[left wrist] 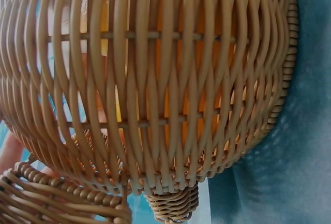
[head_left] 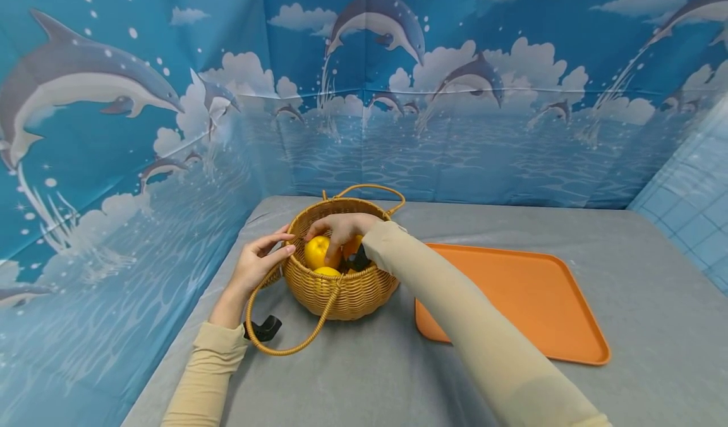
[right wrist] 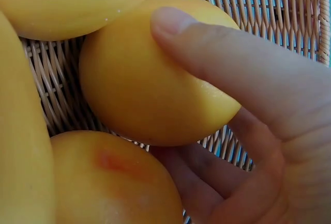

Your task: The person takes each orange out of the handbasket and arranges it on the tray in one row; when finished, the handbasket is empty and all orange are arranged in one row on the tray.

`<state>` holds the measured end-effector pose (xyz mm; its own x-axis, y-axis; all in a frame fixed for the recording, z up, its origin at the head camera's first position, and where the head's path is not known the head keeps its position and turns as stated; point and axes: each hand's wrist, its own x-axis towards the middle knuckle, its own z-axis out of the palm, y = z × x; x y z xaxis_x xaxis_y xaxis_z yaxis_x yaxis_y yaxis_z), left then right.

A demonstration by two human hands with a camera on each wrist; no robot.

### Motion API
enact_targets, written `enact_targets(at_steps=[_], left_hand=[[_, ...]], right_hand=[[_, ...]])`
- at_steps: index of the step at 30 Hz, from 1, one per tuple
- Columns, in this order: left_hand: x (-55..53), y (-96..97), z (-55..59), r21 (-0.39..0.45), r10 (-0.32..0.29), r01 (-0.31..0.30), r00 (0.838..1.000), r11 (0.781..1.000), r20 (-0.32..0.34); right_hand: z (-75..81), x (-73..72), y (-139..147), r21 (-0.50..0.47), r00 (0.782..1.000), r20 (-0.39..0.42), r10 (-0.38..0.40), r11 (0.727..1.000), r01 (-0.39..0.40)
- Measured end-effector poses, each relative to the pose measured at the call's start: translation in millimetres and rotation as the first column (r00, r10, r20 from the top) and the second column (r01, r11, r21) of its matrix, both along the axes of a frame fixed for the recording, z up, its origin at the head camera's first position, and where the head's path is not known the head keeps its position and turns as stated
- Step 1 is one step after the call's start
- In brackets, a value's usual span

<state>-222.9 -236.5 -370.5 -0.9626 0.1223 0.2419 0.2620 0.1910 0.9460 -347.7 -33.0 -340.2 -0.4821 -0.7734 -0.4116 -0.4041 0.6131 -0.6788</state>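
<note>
A round wicker basket (head_left: 347, 297) stands on the grey cloth with yellow, rounded fruit in it. My right hand (head_left: 341, 228) reaches down inside and grips a yellow fruit (right wrist: 150, 79), thumb on top and other fingers curled beneath. Beside it in the right wrist view lie a fruit with a reddish patch (right wrist: 114, 182) and further yellow fruit, cut off by the frame. At the basket's left rim, my left hand (head_left: 256, 263) holds the edge between thumb and fingers. The left wrist view is mostly the basket's woven wall (left wrist: 155, 79), hiding most of that hand.
An orange tray (head_left: 512, 294) lies right of the basket, partly behind my right forearm. One basket handle (head_left: 296, 351) hangs toward me over the left wrist; the other handle (head_left: 370, 187) leans at the back. A dolphin-printed curtain (head_left: 455, 149) borders the grey surface (head_left: 352, 376).
</note>
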Motion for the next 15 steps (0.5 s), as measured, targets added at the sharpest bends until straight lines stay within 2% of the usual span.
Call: enact_targets(at_steps=[3,7,13,15], left_hand=[[7.5,4.7,10.3,-0.008,0.002,-0.002,1.000,1.000,0.008],[6.4,4.2,9.0,-0.012,0.000,0.000,1.000,1.000,0.000],[-4.7,-3.8,-7.9,0.011,-0.009,0.009,1.000,1.000,-0.011],[-8.1,-5.7,-12.9,0.015,-0.005,0.005,1.000,1.000,-0.011]], right_hand=[[1.0,0.1,-0.1,-0.004,0.997,-0.067,0.037,0.999,-0.038],[1.6,1.5,0.5,-0.004,0.993,-0.114,0.037,0.999,-0.038],[2.4,3.0,1.1,0.007,0.976,-0.205,0.077,0.997,-0.077],[4.9,4.4,2.2,-0.010,0.975,-0.209,0.081,0.996,-0.085]])
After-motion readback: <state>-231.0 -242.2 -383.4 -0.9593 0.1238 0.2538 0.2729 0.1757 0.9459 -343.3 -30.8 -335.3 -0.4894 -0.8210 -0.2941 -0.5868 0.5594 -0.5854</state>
